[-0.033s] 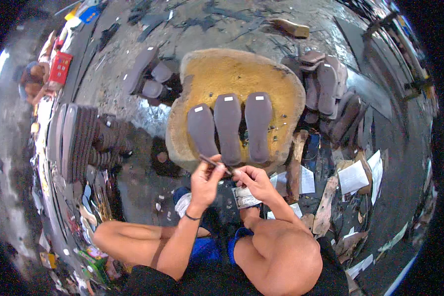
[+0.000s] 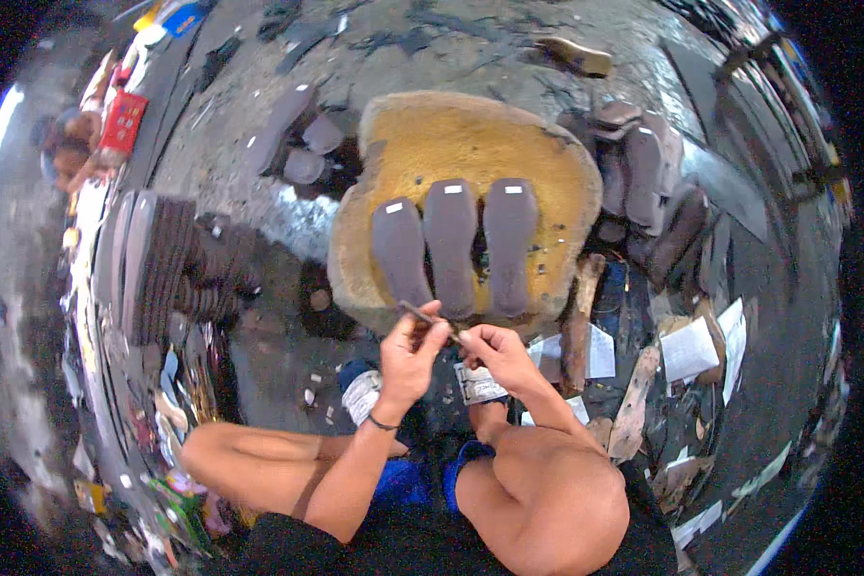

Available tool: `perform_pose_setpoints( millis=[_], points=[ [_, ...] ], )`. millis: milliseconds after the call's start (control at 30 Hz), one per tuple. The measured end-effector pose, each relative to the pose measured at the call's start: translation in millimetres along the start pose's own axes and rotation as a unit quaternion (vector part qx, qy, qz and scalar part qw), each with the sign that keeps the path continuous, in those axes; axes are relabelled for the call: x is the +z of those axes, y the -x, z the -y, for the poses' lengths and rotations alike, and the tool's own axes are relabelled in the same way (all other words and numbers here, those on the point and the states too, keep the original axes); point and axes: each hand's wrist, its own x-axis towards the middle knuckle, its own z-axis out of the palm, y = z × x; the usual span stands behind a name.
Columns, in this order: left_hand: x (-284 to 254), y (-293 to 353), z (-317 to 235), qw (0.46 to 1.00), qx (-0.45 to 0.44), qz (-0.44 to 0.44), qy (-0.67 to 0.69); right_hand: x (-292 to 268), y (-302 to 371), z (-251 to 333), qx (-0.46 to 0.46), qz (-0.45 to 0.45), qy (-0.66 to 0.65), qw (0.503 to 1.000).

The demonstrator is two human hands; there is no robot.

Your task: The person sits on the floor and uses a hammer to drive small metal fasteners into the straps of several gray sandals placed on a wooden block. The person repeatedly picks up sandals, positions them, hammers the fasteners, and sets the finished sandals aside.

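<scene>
the left hand [image 2: 411, 363] grips a thin dark stick [image 2: 416, 312], fingers curled round it; the right hand [image 2: 499, 355] pinches its four-o'clock end. at twelve o'clock from the hands, three grey-brown insoles [image 2: 451, 245] with white labels lie side by side on a yellow-topped block [image 2: 470, 134]. a stack of soles [image 2: 152, 269] stands between nine and ten; more soles [image 2: 645, 178] lie heaped at two.

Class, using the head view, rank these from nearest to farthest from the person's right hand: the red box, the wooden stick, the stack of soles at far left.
From the right hand:
1. Wooden stick: to its right, beside the yellow-topped block.
2. Stack of soles: across to the left.
3. Red box: upper left, beyond the soles.
</scene>
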Motion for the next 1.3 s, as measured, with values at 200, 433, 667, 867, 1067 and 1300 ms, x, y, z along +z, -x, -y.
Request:
perform_pose_setpoints(
  millis=[200,433,667,867,1067,1300],
  points=[
    [-25.0,3.1,5.5,0.996,-0.004,-0.051,0.071,11.1,18.0,7.0,0.092,-0.016,-0.137,0.986],
    [-194.9,-69.9,28.8,0.876,0.154,-0.333,-0.315,-97.2,58.2,-43.1,-0.195,-0.457,0.486,0.719],
    [-214.9,-84.3,69.8,0.823,0.082,-0.311,-0.468,-110.6,60.5,-68.2,-0.081,-0.399,0.524,0.748],
    [-180.2,-100.5,9.9,0.954,0.097,-0.275,0.064,-122.1,76.6,-48.9,-0.076,-0.424,0.169,0.887],
    [-102.2,-124.4,-27.1,0.986,0.07,-0.13,0.08,-49.5,84.8,13.7,-0.208,-0.352,0.007,0.913],
    [-56.3,-194.7,1.8,0.992,0.098,-0.072,0.044,-9.5,56.3,16.0,-0.17,-0.258,-0.045,0.95]
  ],
)
